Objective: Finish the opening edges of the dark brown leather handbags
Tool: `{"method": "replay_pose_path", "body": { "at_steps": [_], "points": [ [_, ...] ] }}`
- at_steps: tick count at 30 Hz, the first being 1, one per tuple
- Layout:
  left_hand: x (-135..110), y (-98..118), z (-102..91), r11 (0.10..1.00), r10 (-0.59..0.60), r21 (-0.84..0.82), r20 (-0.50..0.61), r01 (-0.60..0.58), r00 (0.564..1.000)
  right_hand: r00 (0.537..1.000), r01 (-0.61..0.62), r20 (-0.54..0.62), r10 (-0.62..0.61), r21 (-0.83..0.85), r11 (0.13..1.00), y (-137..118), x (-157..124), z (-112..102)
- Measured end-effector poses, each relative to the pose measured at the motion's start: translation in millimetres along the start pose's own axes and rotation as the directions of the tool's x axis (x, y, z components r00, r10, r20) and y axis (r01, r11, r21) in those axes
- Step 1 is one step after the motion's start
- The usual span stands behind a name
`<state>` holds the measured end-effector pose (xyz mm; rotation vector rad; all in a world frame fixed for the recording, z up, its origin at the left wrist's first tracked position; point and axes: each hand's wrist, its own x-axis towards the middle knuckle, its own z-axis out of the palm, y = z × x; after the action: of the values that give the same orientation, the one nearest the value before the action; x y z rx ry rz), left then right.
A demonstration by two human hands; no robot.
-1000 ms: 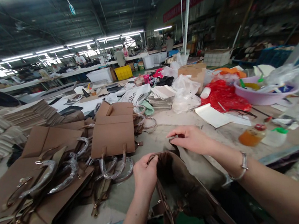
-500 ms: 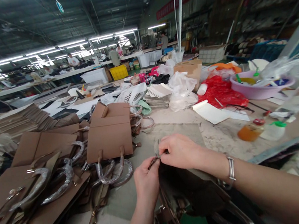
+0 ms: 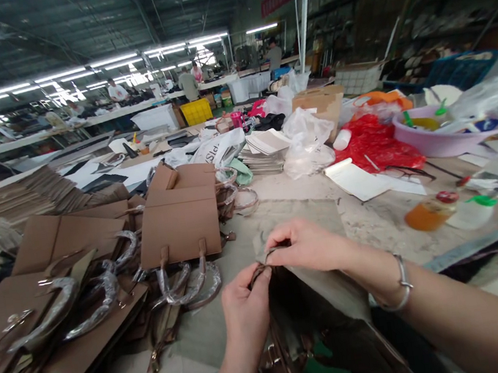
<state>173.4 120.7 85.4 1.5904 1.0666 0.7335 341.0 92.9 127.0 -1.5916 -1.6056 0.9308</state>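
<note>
A dark brown handbag (image 3: 302, 302) hangs below both hands at the table's front edge, its dark lining and some metal fittings showing. My left hand (image 3: 247, 298) is closed, thumb and fingers pinching the bag's upper edge. Just right of it, my right hand (image 3: 301, 244) pinches the same edge, the fingertips of both hands nearly touching. What exactly lies between the fingertips is partly hidden. To the left, a brown handbag (image 3: 180, 221) lies on the table with plastic-wrapped handles (image 3: 189, 287). More brown bags (image 3: 82, 315) are heaped beside it.
Stacked brown panels (image 3: 32, 198) stand at the far left. A red plastic bag (image 3: 375, 144), a lilac basin (image 3: 450, 136), an open notebook (image 3: 354, 181), an orange-liquid jar (image 3: 431, 212) and a green-capped bottle (image 3: 472, 212) lie right. The table edge (image 3: 484, 243) runs along the front.
The view has tilted slightly down and shifted. Both hands keep their pinch on the bag's edge; my right hand and forearm have turned a little, and more of the bag's dark inside shows.
</note>
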Motion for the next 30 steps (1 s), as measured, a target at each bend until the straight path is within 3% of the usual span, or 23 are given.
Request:
{"method": "replay_pose_path", "body": {
  "at_steps": [3, 6, 12, 15, 18, 21, 25, 30],
  "points": [
    [0.5, -2.3, -0.1, 0.999, 0.002, 0.038, -0.035, -0.001, 0.999, 1.000, -0.013, -0.020, 0.011, -0.150, 0.989, -8.7, 6.9, 10.0],
    [-0.1, -4.2, 1.0, 0.999, -0.031, 0.011, -0.060, 0.031, 0.998, 0.998, -0.063, -0.009, 0.063, -0.196, 0.978, -11.9, 5.6, 7.6],
    [-1.5, -6.0, 5.0, 0.998, -0.046, -0.040, -0.012, 0.046, 0.999, 0.983, -0.161, 0.059, 0.175, -0.194, 0.968, 2.9, -10.0, -21.4],
    [0.2, -7.8, 0.3, 0.997, -0.055, -0.054, -0.026, 0.054, 0.998, 0.986, -0.160, 0.022, 0.168, -0.204, 0.966, 15.6, -20.3, -39.1],
    [2.1, -9.6, -4.1, 0.995, -0.075, -0.065, -0.044, 0.072, 0.996, 0.986, -0.110, -0.133, 0.096, -0.103, 0.989, 22.6, -30.7, -42.2],
    [3.1, -10.2, -4.0, 0.995, -0.069, -0.068, -0.032, 0.067, 0.997, 0.967, 0.065, -0.243, -0.078, -0.062, 0.996, 20.6, -39.4, -25.1],
    [3.9, -11.7, -1.5, 0.998, -0.054, -0.042, -0.044, 0.053, 0.998, 0.942, 0.224, -0.207, -0.264, -0.196, 0.955, 15.6, -48.6, -0.7],
    [4.8, -12.4, -2.3, 0.994, -0.082, -0.079, -0.057, 0.078, 0.995, 0.967, 0.181, -0.113, -0.230, -0.333, 0.925, 16.2, -66.0, -12.3]
  ]
}}
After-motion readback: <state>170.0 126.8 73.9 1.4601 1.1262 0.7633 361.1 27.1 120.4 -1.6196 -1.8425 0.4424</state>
